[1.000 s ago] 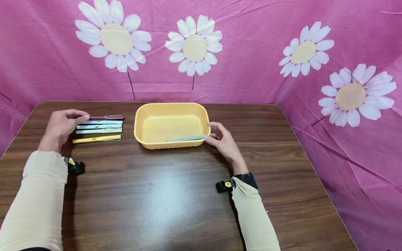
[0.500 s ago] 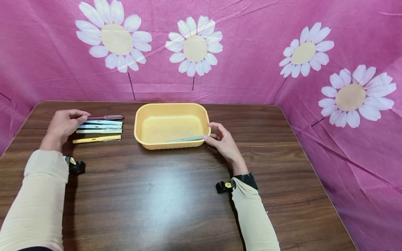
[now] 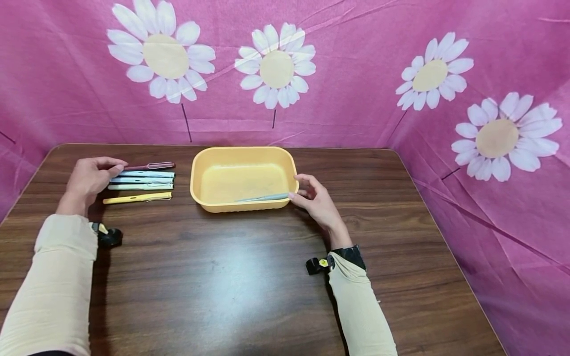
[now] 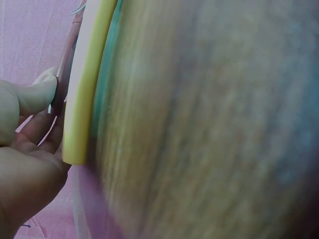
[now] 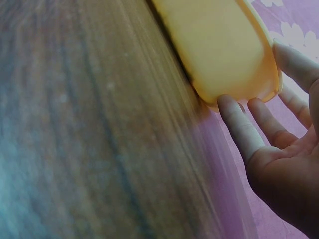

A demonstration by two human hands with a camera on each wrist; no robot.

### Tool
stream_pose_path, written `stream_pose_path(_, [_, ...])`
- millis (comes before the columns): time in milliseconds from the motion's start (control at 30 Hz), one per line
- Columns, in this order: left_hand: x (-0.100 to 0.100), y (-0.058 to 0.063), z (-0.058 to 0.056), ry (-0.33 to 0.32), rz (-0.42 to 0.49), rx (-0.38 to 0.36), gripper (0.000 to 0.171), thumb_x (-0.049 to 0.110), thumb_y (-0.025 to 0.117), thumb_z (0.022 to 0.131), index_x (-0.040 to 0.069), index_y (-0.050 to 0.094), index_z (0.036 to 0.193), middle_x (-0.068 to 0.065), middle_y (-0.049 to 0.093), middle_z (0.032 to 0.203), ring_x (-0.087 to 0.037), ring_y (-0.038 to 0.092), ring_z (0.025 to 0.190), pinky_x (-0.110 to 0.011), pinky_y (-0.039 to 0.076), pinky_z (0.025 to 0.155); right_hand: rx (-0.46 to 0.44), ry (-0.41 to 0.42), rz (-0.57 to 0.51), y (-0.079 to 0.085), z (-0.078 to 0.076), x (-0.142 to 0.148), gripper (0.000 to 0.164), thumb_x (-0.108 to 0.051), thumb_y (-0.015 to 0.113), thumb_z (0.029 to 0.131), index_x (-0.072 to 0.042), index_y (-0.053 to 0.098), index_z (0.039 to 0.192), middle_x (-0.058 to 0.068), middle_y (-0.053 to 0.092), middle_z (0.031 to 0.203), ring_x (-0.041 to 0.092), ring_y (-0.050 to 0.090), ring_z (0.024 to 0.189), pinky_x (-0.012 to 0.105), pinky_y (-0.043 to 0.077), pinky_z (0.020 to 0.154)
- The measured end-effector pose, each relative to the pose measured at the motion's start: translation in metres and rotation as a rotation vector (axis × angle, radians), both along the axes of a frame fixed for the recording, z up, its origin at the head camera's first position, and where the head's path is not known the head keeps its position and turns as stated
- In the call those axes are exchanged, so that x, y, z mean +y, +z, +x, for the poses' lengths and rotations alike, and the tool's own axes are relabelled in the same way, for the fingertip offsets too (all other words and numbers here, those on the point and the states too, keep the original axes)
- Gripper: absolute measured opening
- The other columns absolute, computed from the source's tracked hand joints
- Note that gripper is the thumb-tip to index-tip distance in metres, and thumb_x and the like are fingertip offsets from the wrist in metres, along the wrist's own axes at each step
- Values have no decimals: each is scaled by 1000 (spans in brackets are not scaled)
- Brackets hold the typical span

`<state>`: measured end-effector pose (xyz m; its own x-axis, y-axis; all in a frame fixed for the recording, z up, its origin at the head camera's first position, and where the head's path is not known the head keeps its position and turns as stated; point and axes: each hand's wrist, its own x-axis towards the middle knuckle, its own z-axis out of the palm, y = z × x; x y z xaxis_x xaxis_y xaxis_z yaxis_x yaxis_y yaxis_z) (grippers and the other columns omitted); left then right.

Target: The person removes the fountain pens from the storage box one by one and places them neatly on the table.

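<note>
In the head view my left hand point(image 3: 86, 180) pinches the left end of a dark red pen point(image 3: 149, 166) with a wire clip. Just below it lie two light blue pens point(image 3: 151, 174), a pale green pen point(image 3: 140, 187) and a yellow pen point(image 3: 138, 198), side by side. The left wrist view shows thumb and fingers on the red pen point(image 4: 70, 55), with the yellow pen point(image 4: 82, 119) in front. My right hand point(image 3: 321, 205) holds the right end of a yellow tray point(image 3: 242, 206), thumb at its near corner. A grey-blue pen point(image 3: 264, 197) lies inside along the near wall.
All of it stands on a brown wood-grain table point(image 3: 231, 277), the tray and pens near its back edge. A pink cloth with daisies point(image 3: 343, 99) hangs behind and on the right. Black wrist cameras point(image 3: 317, 266) sit close over the tabletop.
The red pen's right end has slid slightly left in my left hand's pinch. The upper blue pen beneath has shifted a little. My right hand and the tray have hardly moved.
</note>
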<state>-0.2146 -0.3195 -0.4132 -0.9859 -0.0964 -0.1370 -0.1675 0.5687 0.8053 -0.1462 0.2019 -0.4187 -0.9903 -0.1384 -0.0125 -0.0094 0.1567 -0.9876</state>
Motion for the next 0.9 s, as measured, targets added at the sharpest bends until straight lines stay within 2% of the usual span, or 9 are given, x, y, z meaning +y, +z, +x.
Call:
stream_pose_path(133, [0,-2,-1,-20,-11,13,27,36,57,104,53,71,90,35,49,87,-33,44,128,-25,36,97,-1,-2,-2,-1,1,0,48,-1,72,93,-2,53,137,17,54,136,31,63,114,26,55,85])
stream_pose_path(233, [1,-3,-1,-28,-39,26,21,35,57,104,40,76,99,32,52,87,-32,46,123,-25,36,91,1,0,0,-1,1,0,48,-2,72,93,-2,52,138,18,54,136,31,63,115,26,55,86])
stream_pose_path(300, [2,-3,-2,-38,-67,29,24,34,56,104,26,78,108,20,59,95,-36,46,125,-30,38,93,1,1,4,-1,1,0,48,-2,72,94,-2,53,137,17,53,135,31,63,115,26,55,86])
stream_pose_path(367, [3,-4,-2,-52,-92,31,32,32,54,105,10,75,117,-1,65,107,-42,44,128,-39,40,98,0,4,8,-1,2,1,48,-2,72,94,-2,53,138,18,53,135,32,63,115,26,55,86])
stream_pose_path(467, [5,-5,-3,-74,-123,30,42,30,52,106,-5,66,126,-28,59,125,-48,42,130,-55,37,103,0,5,8,-1,2,1,48,-2,72,94,-2,52,138,18,52,135,33,62,115,26,55,86])
stream_pose_path(500, [5,-5,-3,-81,-129,29,44,29,51,106,-7,63,127,-34,55,130,-49,41,130,-59,36,104,-1,4,8,-1,2,1,48,-2,71,94,-2,52,138,18,52,135,33,62,115,26,55,86])
stream_pose_path(600, [6,-5,-3,-92,-137,15,46,30,50,107,-9,60,130,-36,52,132,-50,40,131,-61,35,104,0,5,10,0,2,1,48,-2,71,94,-3,53,137,18,52,134,33,63,115,26,55,86])
stream_pose_path(767, [6,-5,-2,-91,-137,2,46,29,49,107,-10,59,131,-35,52,132,-48,41,129,-48,39,95,-1,4,16,0,2,1,47,-2,71,94,-3,53,137,17,52,134,32,63,114,27,55,86])
stream_pose_path(900, [6,-5,-2,-75,-128,0,46,29,49,107,-8,60,131,-35,52,132,-49,41,130,-52,39,98,-2,4,6,0,2,1,48,0,71,93,-2,52,137,18,53,134,32,63,115,26,55,86])
